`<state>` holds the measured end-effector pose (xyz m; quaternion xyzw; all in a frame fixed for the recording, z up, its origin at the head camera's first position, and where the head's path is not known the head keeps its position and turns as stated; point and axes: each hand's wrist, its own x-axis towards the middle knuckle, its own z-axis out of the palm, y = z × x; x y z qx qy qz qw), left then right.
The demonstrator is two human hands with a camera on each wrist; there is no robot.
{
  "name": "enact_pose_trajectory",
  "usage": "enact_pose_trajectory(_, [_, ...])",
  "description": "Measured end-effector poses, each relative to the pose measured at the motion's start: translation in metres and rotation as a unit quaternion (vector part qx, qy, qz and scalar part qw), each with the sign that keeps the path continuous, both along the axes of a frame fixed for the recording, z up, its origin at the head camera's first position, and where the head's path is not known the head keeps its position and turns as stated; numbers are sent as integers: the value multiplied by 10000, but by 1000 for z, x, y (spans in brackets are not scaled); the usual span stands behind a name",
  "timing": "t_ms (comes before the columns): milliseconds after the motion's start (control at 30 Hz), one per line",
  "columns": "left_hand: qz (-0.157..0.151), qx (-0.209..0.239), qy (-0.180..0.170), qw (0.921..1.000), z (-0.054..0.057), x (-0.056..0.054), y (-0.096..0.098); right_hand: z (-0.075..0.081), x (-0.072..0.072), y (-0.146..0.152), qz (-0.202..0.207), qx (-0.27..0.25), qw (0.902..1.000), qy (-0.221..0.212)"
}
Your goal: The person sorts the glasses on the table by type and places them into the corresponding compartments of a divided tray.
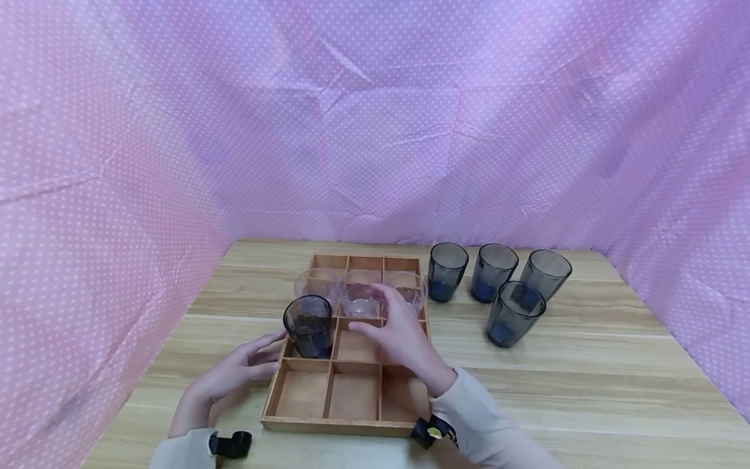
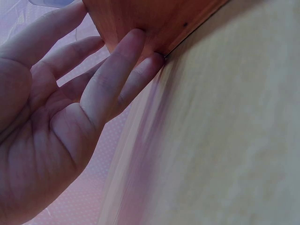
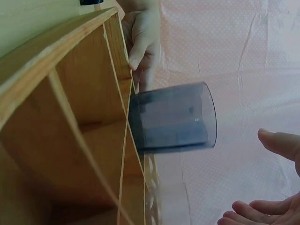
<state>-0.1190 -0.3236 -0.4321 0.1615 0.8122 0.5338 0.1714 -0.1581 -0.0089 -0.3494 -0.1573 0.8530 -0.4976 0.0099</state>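
A wooden divided box (image 1: 354,389) lies on the table, its compartments in rows of three. One dark tinted glass (image 1: 308,329) stands upright in the left compartment of the middle row, also seen as the tinted glass (image 3: 173,117) in the right wrist view. Three clear cups (image 1: 360,301) stand across the back row. My left hand (image 1: 237,368) touches the box's left side with its fingertips, as the box wall (image 2: 136,18) shows in the left wrist view. Above the middle compartments, my right hand (image 1: 404,335) holds nothing, thumb and fingers spread apart.
Several dark tinted glasses stand on the table right of the box: one glass (image 1: 447,272) close to its back corner, another glass (image 1: 494,273) beside it, and a glass (image 1: 512,316) nearer the front. A pink dotted cloth (image 1: 375,130) hangs behind and beside the wooden table (image 1: 586,378).
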Motion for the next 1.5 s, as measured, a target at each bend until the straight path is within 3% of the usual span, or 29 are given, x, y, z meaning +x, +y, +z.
enact_pose_trajectory(367, [1, -30, -50, 10000, 1, 0, 2, -15, -8, 25, -221, -407, 9989, 26])
enact_pose_trajectory(600, [-57, 62, -17, 10000, -2, 0, 1, -18, -10, 50, -672, -292, 9973, 17])
enact_pose_trajectory(800, [-60, 129, 1, 9999, -4, 0, -1, -21, -12, 67, -811, -275, 9963, -8])
enact_pose_trajectory(1233, [-80, 160, -21, 9998, -5, -1, 1, -15, -5, 98, -1257, 103, 9920, 51])
enact_pose_trajectory(1500, [-53, 116, -19, 9999, -4, 0, 1, -12, 0, 117, -1466, 54, 9891, 102])
